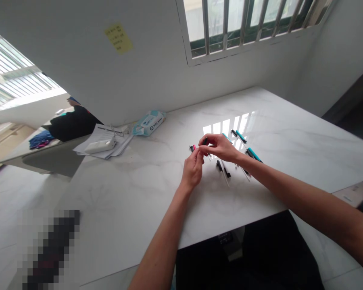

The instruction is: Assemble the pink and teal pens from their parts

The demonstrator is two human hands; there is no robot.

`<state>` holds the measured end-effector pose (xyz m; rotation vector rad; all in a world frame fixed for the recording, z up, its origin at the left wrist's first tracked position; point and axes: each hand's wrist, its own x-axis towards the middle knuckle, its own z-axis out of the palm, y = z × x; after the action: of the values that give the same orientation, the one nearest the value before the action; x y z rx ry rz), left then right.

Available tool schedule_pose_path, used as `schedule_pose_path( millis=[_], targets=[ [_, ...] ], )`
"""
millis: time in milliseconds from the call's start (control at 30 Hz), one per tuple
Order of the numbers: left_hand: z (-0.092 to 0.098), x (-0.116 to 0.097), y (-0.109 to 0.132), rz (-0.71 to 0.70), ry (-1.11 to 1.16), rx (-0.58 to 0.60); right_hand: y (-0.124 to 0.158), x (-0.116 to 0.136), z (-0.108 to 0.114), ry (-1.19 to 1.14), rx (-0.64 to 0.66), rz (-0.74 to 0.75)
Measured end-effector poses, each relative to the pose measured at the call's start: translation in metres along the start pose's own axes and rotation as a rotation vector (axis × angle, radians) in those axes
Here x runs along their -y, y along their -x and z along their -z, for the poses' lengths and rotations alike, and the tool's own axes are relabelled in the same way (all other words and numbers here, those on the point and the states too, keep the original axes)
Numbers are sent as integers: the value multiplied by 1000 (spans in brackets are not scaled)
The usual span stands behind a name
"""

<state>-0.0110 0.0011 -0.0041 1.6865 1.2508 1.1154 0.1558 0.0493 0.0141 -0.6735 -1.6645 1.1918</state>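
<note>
Two hands meet over the white table (124, 193), pinching small pen parts.

The left hand (193, 168) has its fingers closed tight on a red pen (194, 147). The pen lies almost flat and points side to side, with its dark end poking out to the left. The right hand (220, 147) comes in from the other side, and its fingertips touch the left fingertips. It pinches a black bit (205, 141) just above and to the right of the red pen. It is too small to tell if the two parts are joined. More black pens (223, 168) lie under the right wrist and blue-green pens (240, 136) lie just behind it, so they are closer to the right hand. A pack of wipes (149, 122) and some papers (101, 145) sit far off to the left by the wall.
</note>
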Motion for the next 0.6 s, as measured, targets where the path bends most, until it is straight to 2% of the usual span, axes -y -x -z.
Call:
schedule_pose_path(
  millis=[133, 300, 500, 600],
  targets=[
    [-9, 2, 0, 84, 214, -11, -1, -3, 2, -196, 30, -37],
    [-8, -7, -2, 182, 425, 22, 0, 2, 2, -334, 34, -87],
    [-6, -10, -2, 229, 451, 13, -1, 2, 4, -246, -47, -107],
    [-6, -10, -3, 238, 451, 21, -1, 3, 7, -272, -18, -124]
  ],
)
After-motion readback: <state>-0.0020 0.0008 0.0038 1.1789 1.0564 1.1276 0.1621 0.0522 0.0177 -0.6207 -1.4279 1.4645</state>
